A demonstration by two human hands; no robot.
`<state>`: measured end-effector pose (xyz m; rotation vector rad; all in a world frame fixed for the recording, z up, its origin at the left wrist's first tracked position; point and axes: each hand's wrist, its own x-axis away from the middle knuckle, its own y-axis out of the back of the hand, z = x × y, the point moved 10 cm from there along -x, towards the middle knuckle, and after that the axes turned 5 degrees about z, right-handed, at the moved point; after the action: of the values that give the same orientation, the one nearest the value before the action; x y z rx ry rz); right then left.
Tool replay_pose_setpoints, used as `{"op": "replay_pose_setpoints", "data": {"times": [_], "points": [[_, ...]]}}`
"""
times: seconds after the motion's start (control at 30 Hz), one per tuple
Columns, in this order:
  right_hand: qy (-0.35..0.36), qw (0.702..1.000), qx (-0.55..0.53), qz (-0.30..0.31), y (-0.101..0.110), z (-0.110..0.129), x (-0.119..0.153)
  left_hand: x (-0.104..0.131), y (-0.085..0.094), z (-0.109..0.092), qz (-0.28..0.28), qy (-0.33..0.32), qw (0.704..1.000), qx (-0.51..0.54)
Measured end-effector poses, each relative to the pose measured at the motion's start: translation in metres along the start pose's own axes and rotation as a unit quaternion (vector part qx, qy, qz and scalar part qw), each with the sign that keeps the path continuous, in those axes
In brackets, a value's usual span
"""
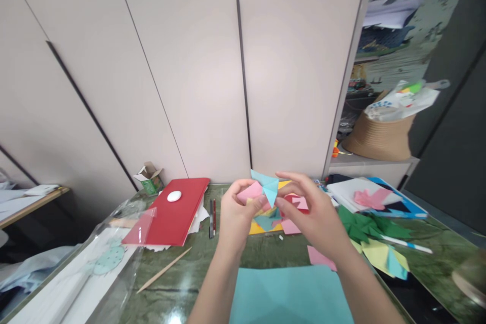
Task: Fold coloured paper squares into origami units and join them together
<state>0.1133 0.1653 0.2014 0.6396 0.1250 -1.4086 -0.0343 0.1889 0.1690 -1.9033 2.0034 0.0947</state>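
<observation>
Above the table my left hand (235, 212) pinches a folded paper piece, with a pink part (249, 193) on its left side. A light-blue folded paper (270, 188) joins it on the right and points up and down in sharp corners. My right hand (309, 210) has its thumb and fingertips closed at the right edge of that blue paper. Behind and below the hands lie a yellow sheet (255, 228) and several pink, red and blue paper pieces, partly hidden by the hands. A large light-blue sheet (290, 296) lies in front, under my forearms.
To the left are a red folder (174, 215) with a white round object (174, 196), a wooden stick (164, 270) and pens (211, 218). Green folded paper (364, 224), a white pen (406, 244) and a dark flat device (415, 293) lie right. A cabinet wall (197, 71) stands behind.
</observation>
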Motion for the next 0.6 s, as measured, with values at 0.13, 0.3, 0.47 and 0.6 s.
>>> {"op": "replay_pose_setpoints", "data": {"times": [0.13,0.3,0.47,0.6], "points": [[-0.026,0.999,0.025,-0.007,0.0,-0.005,-0.003,-0.001,0.001,0.006,-0.017,-0.01,0.999,0.051],[-0.059,0.998,-0.004,-0.004,-0.004,-0.016,-0.004,-0.002,-0.001,0.006,-0.004,-0.001,1.0,0.005],[-0.055,0.998,-0.006,-0.005,-0.004,-0.015,-0.005,-0.003,-0.004,0.004,0.027,0.005,0.998,-0.053],[-0.042,0.998,0.041,0.006,-0.001,-0.012,-0.006,-0.005,-0.002,0.004,0.029,0.001,0.998,-0.063]]}}
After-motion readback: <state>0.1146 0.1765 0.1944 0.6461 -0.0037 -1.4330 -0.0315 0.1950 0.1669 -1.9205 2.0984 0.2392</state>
